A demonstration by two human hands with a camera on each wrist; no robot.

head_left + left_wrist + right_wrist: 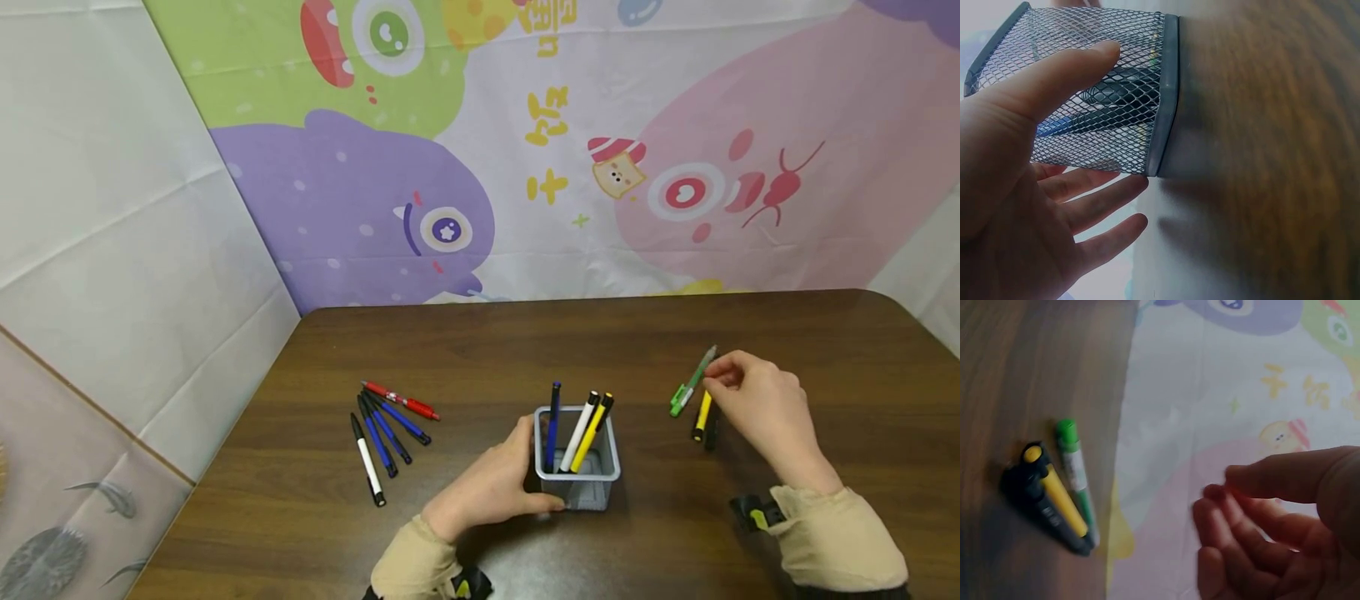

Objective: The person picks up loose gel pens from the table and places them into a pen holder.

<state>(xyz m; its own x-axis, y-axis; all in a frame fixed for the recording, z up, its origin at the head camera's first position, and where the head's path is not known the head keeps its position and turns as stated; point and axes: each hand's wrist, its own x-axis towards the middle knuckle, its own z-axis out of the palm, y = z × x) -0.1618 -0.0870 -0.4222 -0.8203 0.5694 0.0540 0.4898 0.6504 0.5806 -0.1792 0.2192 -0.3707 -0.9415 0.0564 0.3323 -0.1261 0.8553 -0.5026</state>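
My left hand (498, 479) grips a grey mesh pen holder (588, 493) that stands upright on the table. In the left wrist view its thumb lies across the mesh, with the fingers along the other side. A blue pen (552, 429), a white pen (579, 433) and a yellow pen (592, 433) lean inside the holder. Over to the right, my right hand (768, 408) hovers above a yellow pen (1063, 494) and a black pen (1044, 503), its fingers loosely bent. Nothing shows between thumb and fingertips in the right wrist view. A green pen (693, 382) lies beside those two.
Left of the holder lie a red pen (401, 401), several blue pens (392, 433) and a white pen (367, 460) with black ends. The brown table (480, 350) reaches back to a cartoon-printed cloth (525, 242). White cloth (135, 167) hangs at the left.
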